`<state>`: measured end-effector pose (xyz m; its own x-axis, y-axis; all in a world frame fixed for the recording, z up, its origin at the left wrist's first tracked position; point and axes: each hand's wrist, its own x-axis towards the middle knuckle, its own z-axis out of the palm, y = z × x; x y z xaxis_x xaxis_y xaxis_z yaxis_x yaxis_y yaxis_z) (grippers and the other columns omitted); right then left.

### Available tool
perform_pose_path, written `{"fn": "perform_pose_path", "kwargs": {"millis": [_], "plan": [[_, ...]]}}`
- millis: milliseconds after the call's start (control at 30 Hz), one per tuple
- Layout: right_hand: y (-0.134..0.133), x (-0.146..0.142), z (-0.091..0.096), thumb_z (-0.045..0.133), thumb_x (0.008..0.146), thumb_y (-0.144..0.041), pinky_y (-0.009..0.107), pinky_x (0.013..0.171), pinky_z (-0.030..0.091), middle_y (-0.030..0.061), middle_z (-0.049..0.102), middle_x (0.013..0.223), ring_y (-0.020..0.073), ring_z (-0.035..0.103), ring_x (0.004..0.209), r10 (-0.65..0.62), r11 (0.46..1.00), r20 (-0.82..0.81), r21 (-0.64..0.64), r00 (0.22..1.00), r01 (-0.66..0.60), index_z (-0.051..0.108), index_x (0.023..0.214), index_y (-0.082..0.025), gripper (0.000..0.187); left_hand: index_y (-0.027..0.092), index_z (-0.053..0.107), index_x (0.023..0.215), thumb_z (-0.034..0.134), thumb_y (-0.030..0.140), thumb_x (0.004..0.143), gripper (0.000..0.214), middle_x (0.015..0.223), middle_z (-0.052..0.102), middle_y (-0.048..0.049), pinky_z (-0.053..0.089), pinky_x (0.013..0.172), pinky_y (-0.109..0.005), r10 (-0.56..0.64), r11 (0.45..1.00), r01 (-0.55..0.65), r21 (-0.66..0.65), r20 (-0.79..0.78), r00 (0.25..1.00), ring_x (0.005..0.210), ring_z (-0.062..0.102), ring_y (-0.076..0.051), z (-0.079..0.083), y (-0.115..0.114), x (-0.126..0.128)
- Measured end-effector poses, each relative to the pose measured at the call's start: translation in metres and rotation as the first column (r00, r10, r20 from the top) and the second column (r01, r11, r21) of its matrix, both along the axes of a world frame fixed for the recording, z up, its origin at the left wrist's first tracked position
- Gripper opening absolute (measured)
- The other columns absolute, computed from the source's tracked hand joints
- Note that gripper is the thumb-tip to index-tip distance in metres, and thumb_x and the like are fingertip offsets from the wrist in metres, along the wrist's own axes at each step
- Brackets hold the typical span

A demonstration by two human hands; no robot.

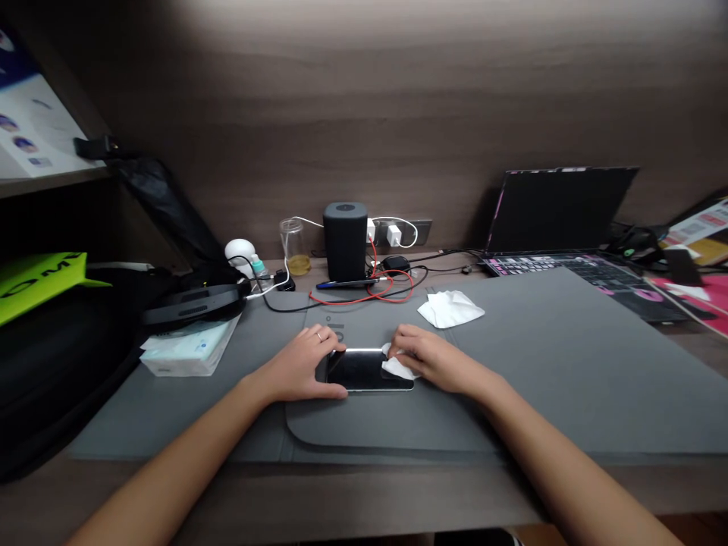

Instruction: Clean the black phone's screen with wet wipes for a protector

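A dark-screened smartphone [364,371] lies sideways, face up, on the grey desk mat [546,364]. My left hand [304,364], with a ring on one finger, grips the phone's left end, thumb along the near edge and fingers at the far edge. In my right hand [435,360] a crumpled white tissue [401,369] is pinched and pressed against the right part of the screen. The fingertips of that hand are partly hidden by the tissue. Another crumpled tissue [451,309] rests on the mat beyond my right hand.
A black cylindrical speaker [345,243] stands at the back among red, black and white cables. Left of it is a glass jar [296,250] with yellowish liquid. A tissue pack [190,349] lies at left under a dark headset [196,303]. An open laptop [560,212] stands at right.
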<state>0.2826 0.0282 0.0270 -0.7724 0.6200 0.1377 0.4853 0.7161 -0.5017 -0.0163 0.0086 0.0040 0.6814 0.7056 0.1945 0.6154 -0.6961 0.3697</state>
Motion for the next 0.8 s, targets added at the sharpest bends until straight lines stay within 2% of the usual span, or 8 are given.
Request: {"fn": "perform_pose_path", "kwargs": {"millis": [100, 367, 633, 733, 800], "plan": [[-0.001, -0.006, -0.003, 0.039, 0.105, -0.030, 0.031, 0.078, 0.047, 0.0076, 0.057, 0.095, 0.0192, 0.055, 0.087, -0.027, 0.998, 0.007, 0.054, 1.000, 0.027, 0.064, 0.098, -0.018, 0.029, 0.020, 0.058, 0.123, 0.071, 0.063, 0.080, 0.062, 0.115, 0.061, -0.0100, 0.044, 0.096, -0.044, -0.001, 1.000, 0.001, -0.010, 0.005, 1.000, 0.110, 0.054, -0.030, 0.000, 0.000, 0.000], [-0.012, -0.024, -0.007, 0.040, 0.105, -0.029, 0.035, 0.085, 0.048, 0.0114, 0.062, 0.106, 0.0217, 0.058, 0.096, 0.029, 0.990, 0.016, 0.135, 0.999, -0.031, 0.067, 0.107, -0.016, 0.030, 0.021, 0.060, 0.121, 0.070, 0.065, 0.081, 0.060, 0.114, 0.061, -0.0096, 0.044, 0.094, -0.044, 0.004, 1.000, -0.004, -0.014, 0.005, 1.000, 0.107, 0.054, -0.030, 0.002, 0.000, 0.001], [-0.021, -0.049, -0.010, 0.050, 0.102, -0.027, 0.040, 0.090, 0.050, 0.0139, 0.066, 0.115, 0.0244, 0.060, 0.102, 0.131, 0.967, 0.075, 0.212, 0.989, -0.144, 0.065, 0.123, -0.015, 0.029, 0.020, 0.058, 0.121, 0.073, 0.059, 0.080, 0.058, 0.113, 0.060, -0.0093, 0.044, 0.094, -0.043, 0.000, 1.000, 0.000, -0.019, -0.005, 1.000, 0.107, 0.053, -0.030, -0.001, 0.001, 0.001], [-0.023, -0.057, -0.013, 0.046, 0.103, -0.023, 0.045, 0.096, 0.047, 0.0136, 0.066, 0.124, 0.0249, 0.061, 0.110, 0.147, 0.959, 0.083, 0.232, 0.986, -0.163, 0.063, 0.127, -0.016, 0.030, 0.020, 0.058, 0.118, 0.074, 0.056, 0.080, 0.055, 0.112, 0.060, -0.0085, 0.044, 0.094, -0.043, -0.013, 1.000, 0.014, -0.019, 0.010, 1.000, 0.107, 0.053, -0.029, -0.002, 0.002, 0.001], [-0.023, -0.060, -0.014, 0.041, 0.105, -0.023, 0.049, 0.105, 0.042, 0.0137, 0.064, 0.132, 0.0250, 0.057, 0.122, 0.165, 0.958, 0.078, 0.224, 0.983, -0.178, 0.059, 0.133, -0.017, 0.034, 0.020, 0.058, 0.115, 0.075, 0.056, 0.079, 0.054, 0.112, 0.060, -0.0086, 0.044, 0.093, -0.042, -0.012, 1.000, 0.012, -0.013, 0.015, 1.000, 0.106, 0.053, -0.029, -0.003, 0.002, 0.001]]}}
